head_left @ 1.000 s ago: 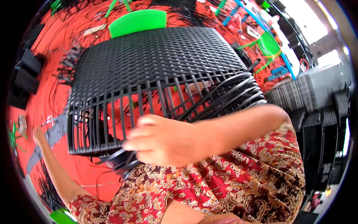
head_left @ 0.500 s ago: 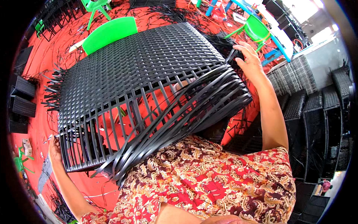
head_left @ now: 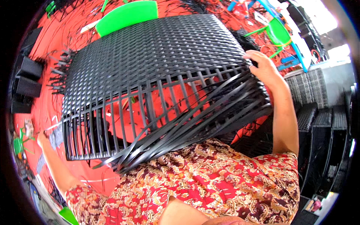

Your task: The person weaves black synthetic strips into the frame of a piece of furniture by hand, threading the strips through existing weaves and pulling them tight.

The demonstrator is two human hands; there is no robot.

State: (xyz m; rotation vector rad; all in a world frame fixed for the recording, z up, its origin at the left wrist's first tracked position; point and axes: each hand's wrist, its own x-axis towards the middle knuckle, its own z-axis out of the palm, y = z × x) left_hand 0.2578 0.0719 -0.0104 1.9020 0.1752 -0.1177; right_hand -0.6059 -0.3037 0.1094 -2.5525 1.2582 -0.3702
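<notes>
A black woven panel (head_left: 150, 56) of flat plastic strips spans the view in front of me, tightly woven in its far part. Its near part shows bare parallel strips across an open frame. Loose black strips (head_left: 187, 123) lie in a bundle over the near right side and hang toward my shirt. My left hand (head_left: 42, 139), out beyond the panel's left edge, pinches a strip (head_left: 53, 126) that runs taut to the weave. At the panel's right edge my right hand (head_left: 262, 67) is closed with curled fingers and thumb against the rim; any strip between them is hidden.
A green chair (head_left: 127, 17) stands behind the panel, another green chair (head_left: 278, 33) beside a blue-legged table at the far right. Black woven pieces (head_left: 318, 150) are stacked at right, and black blocks (head_left: 30, 69) at left. Strip scraps litter the red floor (head_left: 39, 112).
My left hand has moved left and away from the panel's edge, drawing a strip out with it. My right hand has come in against the right edge. The view has shifted a little.
</notes>
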